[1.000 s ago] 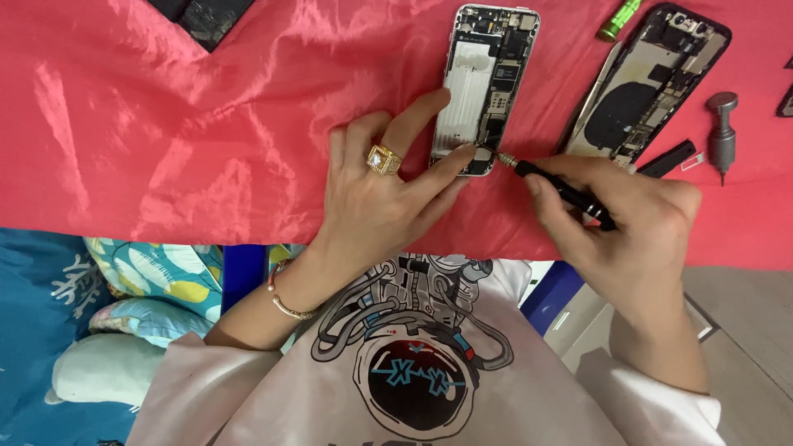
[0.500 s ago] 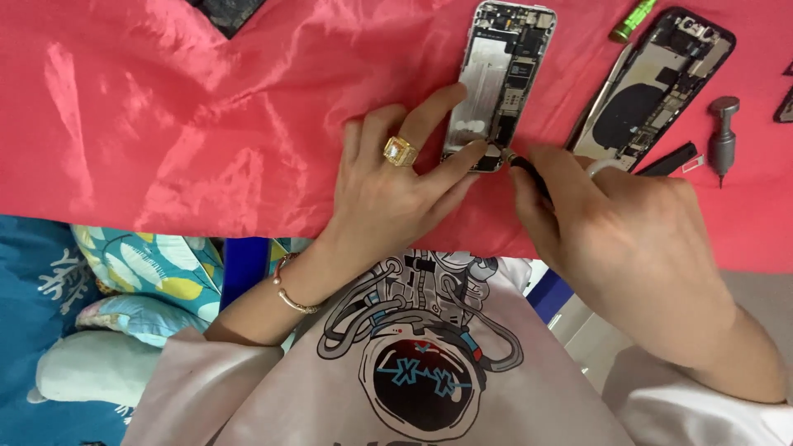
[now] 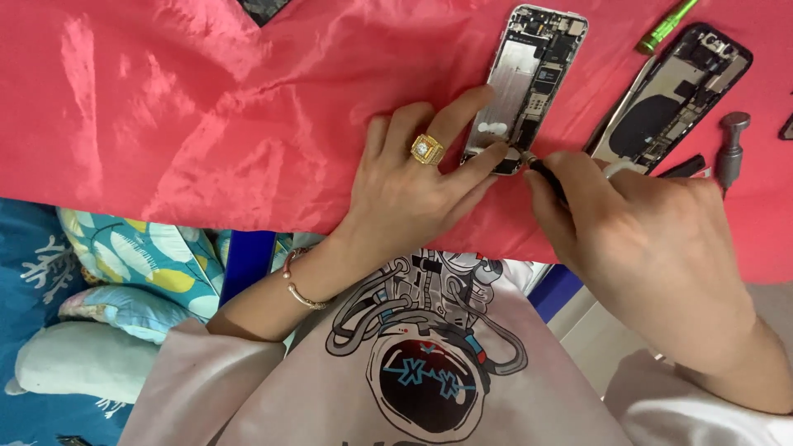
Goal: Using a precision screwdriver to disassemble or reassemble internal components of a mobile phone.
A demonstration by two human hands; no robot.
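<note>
An opened phone (image 3: 529, 83) with its inner boards showing lies on a red cloth (image 3: 206, 107). My left hand (image 3: 413, 194), with a gold ring, rests on the cloth and presses the phone's near end with its fingers. My right hand (image 3: 652, 248) grips a thin black screwdriver (image 3: 543, 172) whose tip touches the phone's near edge. Most of the tool is hidden in my fingers.
A second opened phone (image 3: 669, 103) lies to the right. A green pen-like tool (image 3: 665, 26), a grey screwdriver handle (image 3: 731, 149) and a small black part (image 3: 681, 168) lie near it. A dark object (image 3: 263, 8) sits at the top edge. Patterned pillows (image 3: 124, 272) lie lower left.
My right hand has moved left and closer to the phone, bringing the tool tip to its near edge. My left hand has stayed on the phone.
</note>
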